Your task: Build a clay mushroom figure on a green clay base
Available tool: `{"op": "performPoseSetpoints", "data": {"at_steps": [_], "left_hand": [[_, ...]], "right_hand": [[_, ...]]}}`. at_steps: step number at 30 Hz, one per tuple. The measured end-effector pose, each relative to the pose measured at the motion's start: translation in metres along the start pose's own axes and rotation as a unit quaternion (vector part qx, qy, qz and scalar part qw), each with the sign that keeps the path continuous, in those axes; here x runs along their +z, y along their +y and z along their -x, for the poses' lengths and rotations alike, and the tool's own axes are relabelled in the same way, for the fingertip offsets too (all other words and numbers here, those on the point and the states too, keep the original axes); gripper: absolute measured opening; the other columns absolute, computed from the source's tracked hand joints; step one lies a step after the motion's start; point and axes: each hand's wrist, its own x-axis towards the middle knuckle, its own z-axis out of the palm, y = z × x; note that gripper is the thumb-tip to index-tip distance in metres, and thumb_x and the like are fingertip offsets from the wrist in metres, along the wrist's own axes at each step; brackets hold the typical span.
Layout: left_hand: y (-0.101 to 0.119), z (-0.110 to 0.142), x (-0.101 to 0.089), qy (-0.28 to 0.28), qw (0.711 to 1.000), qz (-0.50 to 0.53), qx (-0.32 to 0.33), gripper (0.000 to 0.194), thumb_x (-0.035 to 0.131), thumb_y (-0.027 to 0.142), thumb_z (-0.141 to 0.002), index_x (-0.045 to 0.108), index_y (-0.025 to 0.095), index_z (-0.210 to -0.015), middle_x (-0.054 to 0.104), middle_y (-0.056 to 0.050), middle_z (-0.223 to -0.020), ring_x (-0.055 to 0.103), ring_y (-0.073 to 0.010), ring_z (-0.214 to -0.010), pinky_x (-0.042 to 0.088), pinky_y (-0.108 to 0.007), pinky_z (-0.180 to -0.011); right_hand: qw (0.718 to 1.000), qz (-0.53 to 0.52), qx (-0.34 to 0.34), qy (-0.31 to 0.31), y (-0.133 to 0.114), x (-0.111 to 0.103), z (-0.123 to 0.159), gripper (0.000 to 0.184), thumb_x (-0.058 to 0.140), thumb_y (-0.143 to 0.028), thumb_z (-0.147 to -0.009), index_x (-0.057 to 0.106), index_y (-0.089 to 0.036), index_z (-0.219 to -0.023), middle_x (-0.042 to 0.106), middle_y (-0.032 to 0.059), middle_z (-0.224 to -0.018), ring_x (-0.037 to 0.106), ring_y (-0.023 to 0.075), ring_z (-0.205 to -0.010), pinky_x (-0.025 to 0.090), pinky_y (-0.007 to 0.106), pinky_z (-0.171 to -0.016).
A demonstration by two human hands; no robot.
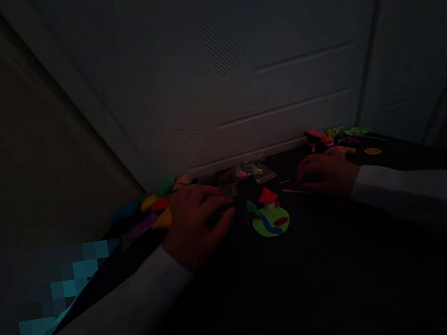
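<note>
The scene is very dark. A small clay model (271, 217) stands on the black surface between my hands: a green round base with a blue stripe, a red patch and a red-capped mushroom. My left hand (197, 219) lies palm down just left of it, fingers curled over something dark I cannot make out. My right hand (323, 174) rests to the right of the model, fingers bent down onto the surface beside a thin pink stick (294, 191). Both arms wear white sleeves.
Coloured clay pieces (156, 208) lie in a row behind my left hand. More clay bits (334, 138) and a yellow disc (373, 151) sit at the back right. Small clear bags (260, 172) lie by the white panelled wall (235, 76) with heart patterns.
</note>
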Motion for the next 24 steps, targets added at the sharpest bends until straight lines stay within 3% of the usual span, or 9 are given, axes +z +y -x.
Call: {"op": "performPoseSetpoints", "data": {"at_steps": [5,9,12,17,21,24], "left_hand": [[-0.046,-0.002,-0.015,0.044,0.995,-0.07,-0.051,0.019,0.054,0.034,-0.075,0.066,0.021,-0.082,0.06,-0.006,-0.092,0.048,-0.0237,-0.093,0.031,-0.044,-0.084],[-0.064,0.003,-0.013,-0.001,0.993,-0.098,-0.06,0.017,0.052,0.032,-0.077,0.065,0.023,-0.082,0.063,-0.004,-0.09,0.048,-0.0237,-0.096,0.025,-0.046,-0.084],[-0.06,0.007,-0.003,-0.071,0.993,-0.086,-0.04,0.015,0.052,0.033,-0.078,0.065,0.027,-0.082,0.064,-0.001,-0.086,0.049,-0.0213,-0.093,0.025,-0.046,-0.083],[-0.041,0.005,0.019,-0.18,0.983,-0.04,0.017,0.019,0.051,0.037,-0.08,0.061,0.029,-0.093,0.063,0.002,-0.089,0.052,-0.0197,-0.094,0.032,-0.046,-0.084],[-0.034,0.003,0.026,-0.209,0.977,-0.021,0.019,0.022,0.048,0.03,-0.083,0.058,0.013,-0.092,0.06,-0.004,-0.091,0.054,-0.0177,-0.093,0.041,-0.042,-0.085],[-0.035,0.005,0.025,-0.205,0.979,-0.004,0.001,0.021,0.048,0.029,-0.083,0.057,0.013,-0.093,0.059,-0.005,-0.096,0.054,-0.0172,-0.093,0.043,-0.041,-0.084]], "right_hand": [[0.997,0.046,-0.055,0.022,0.02,0.012,-0.001,0.033,0.046,-0.039,-0.084,0.053,-0.011,-0.099,0.051,0.0071,-0.102,0.049,0.0149,-0.097,0.04,0.037,-0.087],[0.992,0.058,-0.075,0.088,0.042,0.013,-0.017,0.022,0.049,-0.035,-0.081,0.059,-0.02,-0.093,0.055,0.0039,-0.1,0.05,0.0192,-0.094,0.031,0.048,-0.088],[0.987,0.054,-0.071,0.133,0.051,0.012,-0.026,0.022,0.043,-0.039,-0.082,0.061,-0.026,-0.086,0.058,0.002,-0.093,0.053,0.0229,-0.087,0.024,0.054,-0.083],[0.983,0.048,-0.051,0.169,0.052,0.021,-0.018,0.024,0.039,-0.039,-0.083,0.059,-0.026,-0.088,0.059,0.0015,-0.091,0.053,0.0237,-0.087,0.023,0.053,-0.082],[0.985,0.05,-0.059,0.152,0.042,0.026,-0.009,0.019,0.042,-0.034,-0.082,0.057,-0.027,-0.092,0.059,-0.0007,-0.092,0.053,0.0205,-0.087,0.022,0.05,-0.084],[0.987,0.048,-0.07,0.136,0.031,0.026,-0.005,0.018,0.042,-0.031,-0.082,0.057,-0.026,-0.092,0.058,-0.001,-0.093,0.052,0.018,-0.087,0.021,0.048,-0.086]]}}
